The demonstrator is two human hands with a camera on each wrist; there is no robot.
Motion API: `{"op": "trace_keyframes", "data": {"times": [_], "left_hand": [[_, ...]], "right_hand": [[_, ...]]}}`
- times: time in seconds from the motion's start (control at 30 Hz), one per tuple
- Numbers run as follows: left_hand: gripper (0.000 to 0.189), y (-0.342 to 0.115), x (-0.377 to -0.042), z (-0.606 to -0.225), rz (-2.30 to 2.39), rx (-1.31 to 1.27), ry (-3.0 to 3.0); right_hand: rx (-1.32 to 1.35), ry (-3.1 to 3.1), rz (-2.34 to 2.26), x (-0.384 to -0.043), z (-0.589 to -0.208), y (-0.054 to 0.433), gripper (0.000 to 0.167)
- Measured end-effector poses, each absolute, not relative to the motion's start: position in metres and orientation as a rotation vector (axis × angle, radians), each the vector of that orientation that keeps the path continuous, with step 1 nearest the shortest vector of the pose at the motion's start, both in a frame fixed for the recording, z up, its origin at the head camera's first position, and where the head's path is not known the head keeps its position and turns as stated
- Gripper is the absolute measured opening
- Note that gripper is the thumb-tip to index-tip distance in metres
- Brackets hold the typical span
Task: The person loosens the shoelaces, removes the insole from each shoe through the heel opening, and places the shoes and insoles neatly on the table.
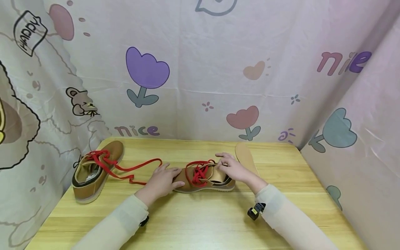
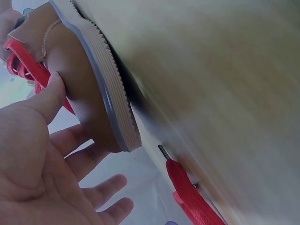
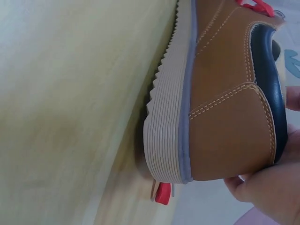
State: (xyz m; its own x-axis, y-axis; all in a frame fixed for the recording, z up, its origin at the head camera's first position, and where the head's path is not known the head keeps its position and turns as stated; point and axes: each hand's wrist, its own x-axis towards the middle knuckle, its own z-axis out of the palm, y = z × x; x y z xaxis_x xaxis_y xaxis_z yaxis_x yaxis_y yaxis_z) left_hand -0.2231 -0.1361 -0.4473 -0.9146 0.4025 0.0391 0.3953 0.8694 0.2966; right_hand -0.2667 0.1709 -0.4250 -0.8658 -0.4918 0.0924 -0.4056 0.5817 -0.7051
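Note:
A brown shoe (image 1: 184, 177) with red laces (image 1: 200, 173) lies toe to the left on the table. My left hand (image 1: 163, 182) grips its toe, thumb on the near upper and fingers round the far side. My right hand (image 1: 233, 169) is over the heel opening, its bent fingers on a tan insole (image 1: 218, 174) that stands partly out of the shoe. In the right wrist view, a fingertip (image 3: 293, 98) shows above the dark collar (image 3: 267, 61), and part of the hand lies behind the heel. The insole's far end is hidden inside the shoe.
A matching brown shoe (image 1: 117, 149) stands at the left, its long red lace (image 1: 140, 165) trailing toward my left hand. A second tan insole (image 1: 245, 156) lies behind my right hand. Printed curtains (image 1: 200, 69) hang along the table's back and sides.

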Motion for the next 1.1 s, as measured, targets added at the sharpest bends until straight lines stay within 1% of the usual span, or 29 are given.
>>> {"op": "trace_keyframes", "data": {"times": [0.1,0.23,0.3,0.4,0.5,0.6,0.83,1.1], "left_hand": [[0.06,-0.135,-0.223,-0.447,0.463,0.642,3.014],[0.061,-0.134,-0.224,-0.448,0.455,0.637,3.012],[0.061,-0.133,-0.224,-0.449,0.445,0.636,3.012],[0.061,-0.133,-0.224,-0.45,0.434,0.636,3.015],[0.062,-0.133,-0.225,-0.449,0.419,0.638,3.022],[0.062,-0.133,-0.225,-0.448,0.407,0.643,3.021],[0.062,-0.131,-0.224,-0.445,0.404,0.641,3.013],[0.062,-0.132,-0.224,-0.448,0.384,0.643,3.03]], "right_hand": [[-0.765,2.636,-1.28,-0.268,-0.423,0.175,0.022],[-0.695,2.606,-1.368,-0.27,-0.419,0.183,0.021],[-0.655,2.637,-1.338,-0.27,-0.418,0.185,0.021],[-0.638,2.693,-1.24,-0.272,-0.417,0.184,0.025],[-0.668,2.728,-1.15,-0.273,-0.417,0.178,0.031],[-0.686,2.729,-1.138,-0.273,-0.417,0.174,0.032],[-0.645,2.663,-1.255,-0.271,-0.405,0.175,0.028],[-0.564,2.574,-1.386,-0.271,-0.391,0.188,0.025]]}}
